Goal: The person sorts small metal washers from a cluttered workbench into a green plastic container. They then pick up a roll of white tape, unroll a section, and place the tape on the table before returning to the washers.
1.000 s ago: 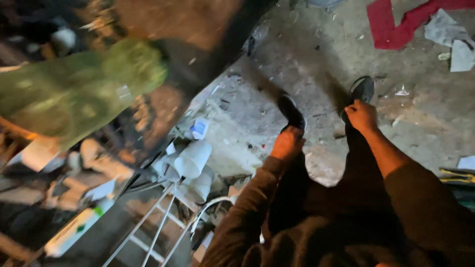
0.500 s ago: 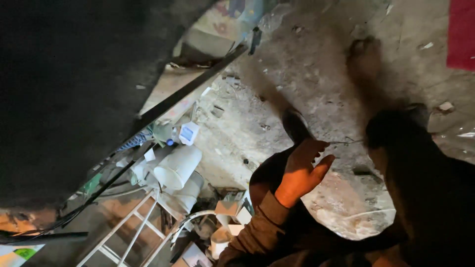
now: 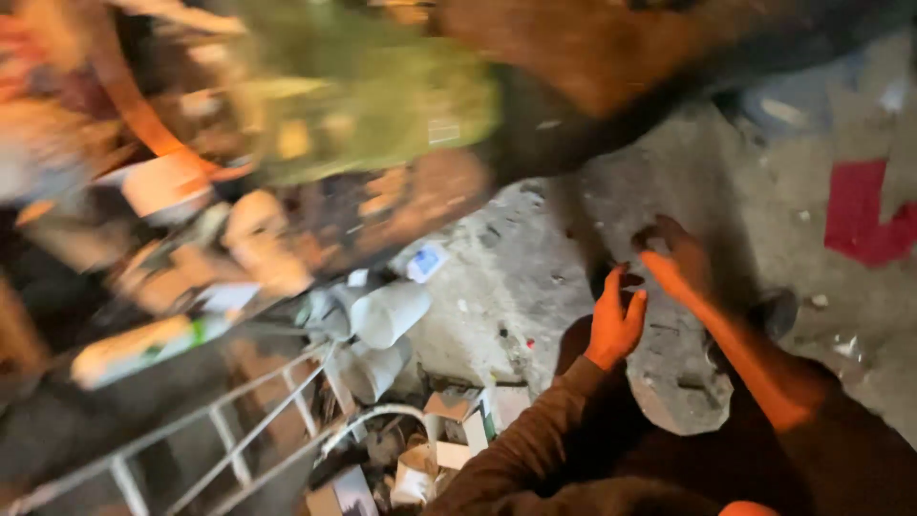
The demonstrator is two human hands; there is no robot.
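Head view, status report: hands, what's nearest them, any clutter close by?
Left hand open, holding nothing. Right hand empty, fingers loosely curled, blurred. Both over bare concrete floor. Clutter alongside: white plastic containers, metal ladder, cardboard scraps.

The right hand (image 3: 673, 253), hidden in dark shadow half a second ago, is now lit and stretched forward; the left hand (image 3: 616, 320) has opened beside it. The blurred green bundle (image 3: 373, 96) fills the top again.

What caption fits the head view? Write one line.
Left hand and right hand raised empty above a dusty concrete floor beside cluttered debris.
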